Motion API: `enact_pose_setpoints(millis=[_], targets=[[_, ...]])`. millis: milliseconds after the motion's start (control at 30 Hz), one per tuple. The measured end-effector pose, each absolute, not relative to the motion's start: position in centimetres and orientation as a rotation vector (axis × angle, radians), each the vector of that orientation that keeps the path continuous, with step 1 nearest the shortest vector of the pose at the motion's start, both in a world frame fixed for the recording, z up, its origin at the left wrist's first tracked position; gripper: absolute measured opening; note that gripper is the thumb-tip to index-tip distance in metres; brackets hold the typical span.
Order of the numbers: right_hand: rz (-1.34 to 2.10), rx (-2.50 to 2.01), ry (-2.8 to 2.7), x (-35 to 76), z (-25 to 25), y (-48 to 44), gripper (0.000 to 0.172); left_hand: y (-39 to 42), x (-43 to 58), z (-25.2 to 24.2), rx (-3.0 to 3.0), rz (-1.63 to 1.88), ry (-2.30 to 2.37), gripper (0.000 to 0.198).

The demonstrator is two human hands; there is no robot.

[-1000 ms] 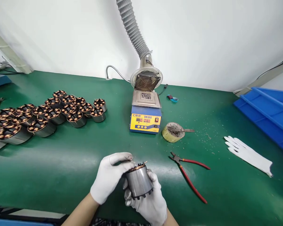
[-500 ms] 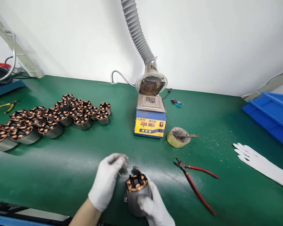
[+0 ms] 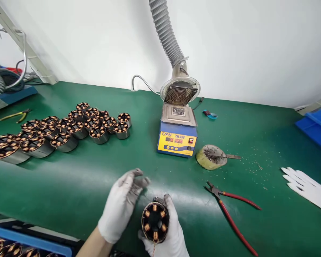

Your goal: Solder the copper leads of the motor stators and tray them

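Observation:
My gloved right hand [image 3: 173,228] is wrapped round a motor stator [image 3: 147,233], a dark metal ring with copper coils inside. Its coil end faces up toward me, and a twisted copper lead [image 3: 154,247] hangs from the near edge. To the left, my gloved left hand [image 3: 123,201] is apart from the stator, its fingers spread and nothing visible in them. The fingertips of both gloves are smudged dark. Right of my hands, red-handled pliers [image 3: 216,192] lie with their jaws toward the back.
Several stators [image 3: 64,142] stand grouped at the left. A blue-yellow solder pot [image 3: 176,142] sits under an extraction hose [image 3: 167,32]. Beside it is a round tub [image 3: 208,162] with a flat blade. White glove [image 3: 307,187], blue bin [image 3: 315,125], yellow-handled pliers [image 3: 14,115], and crate [image 3: 29,233] lie around.
The stator has tipped so its coil end faces me. My left hand has come away from the wire at its edge and its fingers have opened. The whole view has shifted.

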State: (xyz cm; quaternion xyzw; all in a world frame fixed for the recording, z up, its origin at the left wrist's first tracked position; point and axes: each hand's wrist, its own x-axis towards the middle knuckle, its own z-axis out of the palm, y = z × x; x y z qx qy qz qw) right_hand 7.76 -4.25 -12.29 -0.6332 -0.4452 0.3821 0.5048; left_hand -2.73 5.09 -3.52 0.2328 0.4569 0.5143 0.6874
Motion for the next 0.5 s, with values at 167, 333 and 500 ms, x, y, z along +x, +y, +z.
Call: enact_pose_setpoints(millis=[167, 333, 500], targets=[[1.027, -1.454, -1.033, 8.0, -11.7, -3.8, 0.096, 5.0, -4.5, -2.4, 0.807, 0.680, 1.144, 0.027], [1.130, -1.448, -0.975, 8.5, -11.3, -3.8, 0.098, 6.8, -3.7, -2.3, 0.942, 0.620, 1.157, 0.021], [1.327, -1.374, -0.864, 9.1, -11.9, -4.0, 0.103, 7.1, -4.5, -2.4, 0.861, 0.819, 1.220, 0.034]])
